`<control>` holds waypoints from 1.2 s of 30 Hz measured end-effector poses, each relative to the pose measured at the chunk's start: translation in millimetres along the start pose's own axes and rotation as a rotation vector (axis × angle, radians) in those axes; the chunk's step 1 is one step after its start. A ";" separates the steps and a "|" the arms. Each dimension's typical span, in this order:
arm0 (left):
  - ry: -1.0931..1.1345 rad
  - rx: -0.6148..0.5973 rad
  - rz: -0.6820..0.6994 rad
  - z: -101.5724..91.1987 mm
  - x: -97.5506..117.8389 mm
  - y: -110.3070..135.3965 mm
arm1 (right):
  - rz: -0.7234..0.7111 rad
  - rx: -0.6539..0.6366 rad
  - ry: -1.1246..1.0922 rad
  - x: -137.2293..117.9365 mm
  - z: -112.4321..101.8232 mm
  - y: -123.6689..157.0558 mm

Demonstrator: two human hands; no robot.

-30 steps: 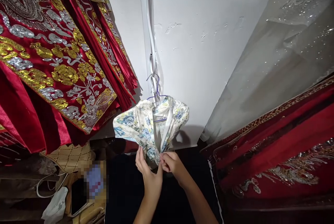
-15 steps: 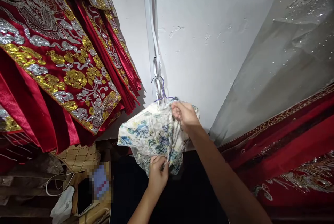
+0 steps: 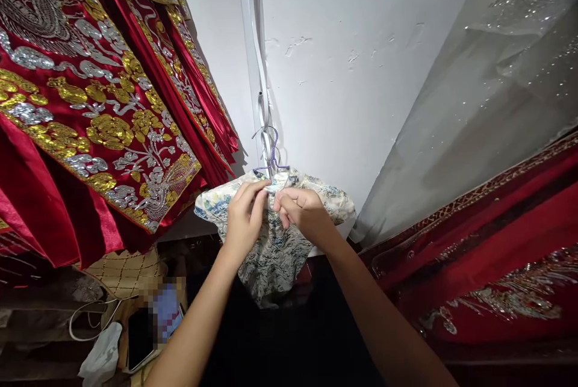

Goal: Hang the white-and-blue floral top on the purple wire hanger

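A white garment with a blue and green flower print point(image 3: 275, 254) hangs on a purple wire hanger point(image 3: 273, 155) against a white wall. Both my hands are up at its collar, just under the hanger's hook. My left hand point(image 3: 244, 215) pinches the cloth at the collar with its fingertips. My right hand point(image 3: 300, 211) is closed on the collar right beside it, and the two hands touch. The lower part of the garment hangs loose below my wrists.
Red robes with gold and silver embroidery point(image 3: 90, 110) hang at the left. A grey glittery fabric point(image 3: 487, 98) and more red embroidered cloth point(image 3: 487, 266) fill the right. At the lower left lie a phone point(image 3: 138, 339), a white cable point(image 3: 90, 321) and a quilted tan bag point(image 3: 121, 269).
Both hands rose from the garment's bottom hem to its collar: the right went up first, then the left followed. The bunched cloth now hangs down.
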State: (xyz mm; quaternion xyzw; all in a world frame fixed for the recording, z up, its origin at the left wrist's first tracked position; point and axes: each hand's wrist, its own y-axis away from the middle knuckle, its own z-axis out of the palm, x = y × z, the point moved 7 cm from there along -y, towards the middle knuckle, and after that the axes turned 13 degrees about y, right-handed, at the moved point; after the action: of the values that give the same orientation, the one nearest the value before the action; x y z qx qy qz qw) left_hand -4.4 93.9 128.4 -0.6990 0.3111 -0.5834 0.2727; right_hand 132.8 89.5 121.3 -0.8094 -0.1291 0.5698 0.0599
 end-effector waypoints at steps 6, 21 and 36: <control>-0.003 0.036 0.049 -3.0 13.1 -14.7 | -0.035 0.159 0.211 58.2 3.1 -3.3; 0.316 0.268 -0.761 -54.2 -165.3 179.1 | 0.253 0.111 -0.156 114.4 53.7 81.5; 0.757 -0.019 -0.734 34.9 -64.7 139.9 | 0.315 0.136 0.150 139.1 23.6 87.1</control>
State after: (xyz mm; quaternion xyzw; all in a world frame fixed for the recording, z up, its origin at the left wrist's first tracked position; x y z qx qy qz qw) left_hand 5.5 51.2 -23.4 -0.5046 0.1279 -0.8493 -0.0872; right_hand 167.1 43.4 -34.2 -0.8538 0.0426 0.5177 0.0338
